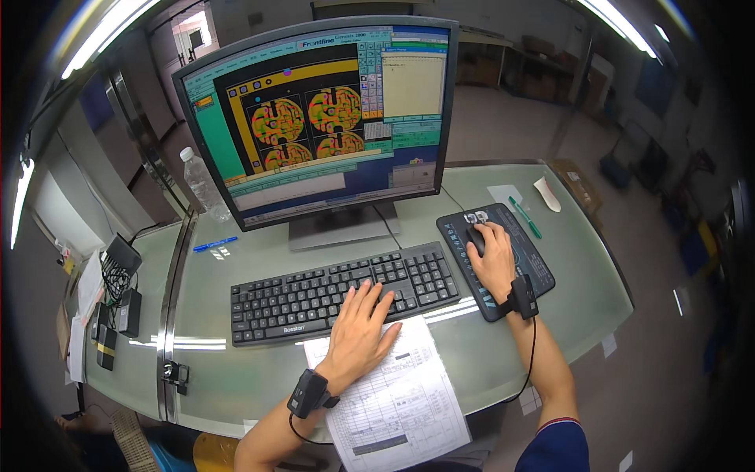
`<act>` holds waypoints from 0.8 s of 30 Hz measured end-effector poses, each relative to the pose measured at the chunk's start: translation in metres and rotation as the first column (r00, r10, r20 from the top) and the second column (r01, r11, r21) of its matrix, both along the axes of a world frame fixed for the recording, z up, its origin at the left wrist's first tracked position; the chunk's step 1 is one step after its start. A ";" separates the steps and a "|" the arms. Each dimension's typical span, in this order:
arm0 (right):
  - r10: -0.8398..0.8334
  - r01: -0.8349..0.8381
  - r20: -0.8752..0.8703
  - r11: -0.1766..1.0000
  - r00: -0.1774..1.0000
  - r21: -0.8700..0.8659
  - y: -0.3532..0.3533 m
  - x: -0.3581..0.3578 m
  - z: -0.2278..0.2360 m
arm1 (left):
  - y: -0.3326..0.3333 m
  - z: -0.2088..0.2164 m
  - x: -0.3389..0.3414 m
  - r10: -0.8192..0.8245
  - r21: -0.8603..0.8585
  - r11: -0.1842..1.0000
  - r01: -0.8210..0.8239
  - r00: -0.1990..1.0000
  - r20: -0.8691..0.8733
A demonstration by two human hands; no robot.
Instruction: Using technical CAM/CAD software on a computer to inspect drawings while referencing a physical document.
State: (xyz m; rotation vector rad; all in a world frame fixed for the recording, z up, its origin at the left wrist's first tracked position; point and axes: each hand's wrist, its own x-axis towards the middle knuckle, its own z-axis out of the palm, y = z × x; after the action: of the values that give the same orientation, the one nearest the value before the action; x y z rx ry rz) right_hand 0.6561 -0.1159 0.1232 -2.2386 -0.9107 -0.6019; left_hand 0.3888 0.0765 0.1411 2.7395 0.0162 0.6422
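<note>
Left head fisheye: upright, wide, from above.
Camera on the wearer's head, facing ahead and down over the pale green desk [206,297]. Left hand [358,334] close, at 6 o'clock; right hand [494,266] close, at 3; monitor [321,130] beyond, at 11; ceiling lights [107,35] at 10 and 2, out toward the view's edge.

Pale green glass-topped desk [578,275], glossy, light streaks reflected in it. Smooth grey floor [503,130] beyond, running back to dim brown boxes [543,71] at the rear. Long white tube light [110,35] upper left; second white tube light [617,27] upper right. Bright whitish opening [193,35], window or doorway unclear. Brown cardboard box [578,186] past desk's right edge.
</note>
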 end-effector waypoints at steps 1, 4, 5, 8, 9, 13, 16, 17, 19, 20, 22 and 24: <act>-0.005 0.005 -0.004 1.000 1.000 -0.005 0.001 0.000 0.000 | 0.001 -0.001 -0.003 -0.007 0.010 1.000 0.007 1.000 -0.012; -0.009 0.009 -0.013 1.000 1.000 -0.012 0.003 -0.002 0.003 | 0.001 0.000 -0.004 -0.019 0.018 1.000 0.020 0.999 -0.029; -0.007 0.007 -0.017 1.000 1.000 -0.010 0.003 -0.002 0.004 | 0.001 -0.001 -0.004 -0.021 0.022 1.000 0.021 0.999 -0.030; -0.012 0.011 -0.009 1.000 1.000 -0.015 0.000 -0.001 0.004 | 0.001 -0.002 -0.004 -0.027 0.021 0.999 0.027 0.999 -0.027; -0.011 0.011 -0.010 1.000 1.000 -0.017 0.000 -0.001 0.004 | 0.001 -0.002 -0.004 -0.032 0.017 0.999 0.033 0.999 -0.023; -0.003 0.003 -0.003 1.000 1.000 -0.015 0.001 0.000 0.003 | 0.001 -0.001 -0.005 -0.033 0.017 0.999 0.034 0.999 -0.025; 0.000 0.000 -0.010 1.000 1.000 -0.018 0.002 -0.001 0.004 | 0.002 -0.002 -0.005 -0.034 0.017 0.999 0.034 0.999 -0.022; -0.004 0.004 -0.016 1.000 1.000 -0.020 0.001 -0.001 0.004 | 0.002 -0.001 -0.004 -0.035 0.018 0.999 0.036 0.999 -0.022; -0.004 0.004 -0.014 1.000 1.000 -0.018 0.002 -0.001 0.004 | 0.002 -0.001 -0.004 -0.036 0.021 0.999 0.037 0.999 -0.022; -0.003 0.003 -0.012 1.000 1.000 -0.016 0.002 0.000 0.004 | 0.002 -0.002 -0.005 -0.036 0.020 0.999 0.036 0.999 -0.021; -0.003 0.003 -0.013 1.000 1.000 -0.015 0.002 0.000 0.003 | 0.003 -0.003 -0.005 -0.035 0.020 0.999 0.035 0.999 -0.019; -0.004 0.004 -0.013 1.000 1.000 -0.016 0.002 0.000 0.003 | 0.003 -0.003 -0.004 -0.038 0.019 0.999 0.039 0.999 -0.026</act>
State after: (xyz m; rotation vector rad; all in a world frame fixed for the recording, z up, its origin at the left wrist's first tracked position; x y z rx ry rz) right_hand 0.6557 -0.1142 0.1265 -2.2560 -0.9080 -0.5829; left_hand 0.3846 0.0791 0.1384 2.7594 -0.0365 0.5992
